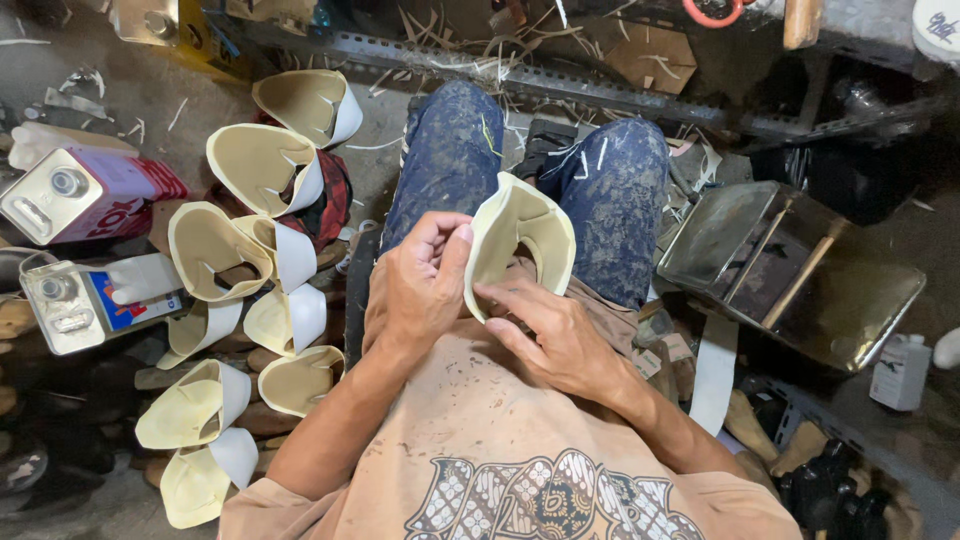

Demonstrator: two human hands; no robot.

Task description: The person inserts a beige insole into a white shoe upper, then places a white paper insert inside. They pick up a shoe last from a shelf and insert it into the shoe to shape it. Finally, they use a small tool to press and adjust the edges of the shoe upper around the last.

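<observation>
— Where does the cream-coloured curved leather shoe upper piece [520, 240] sit?

— Centre of the frame, above the lap, long axis upright. The left hand [420, 285] pinches its left edge between thumb and fingers; the right hand [555, 335] grips its lower edge from below, fingers curled.

— Its look?

— Pale, smooth, folded into a cup, like the cream uppers [255, 300] stacked at left.

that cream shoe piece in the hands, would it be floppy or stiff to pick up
Probably floppy: the cream shoe piece curves and folds between the left hand and right hand, held only by fingers at its edges. Likely light for its size, since it looks like thin sheet. The similar pieces stacked nearby keep a curled shape, so it may hold some form.
</observation>
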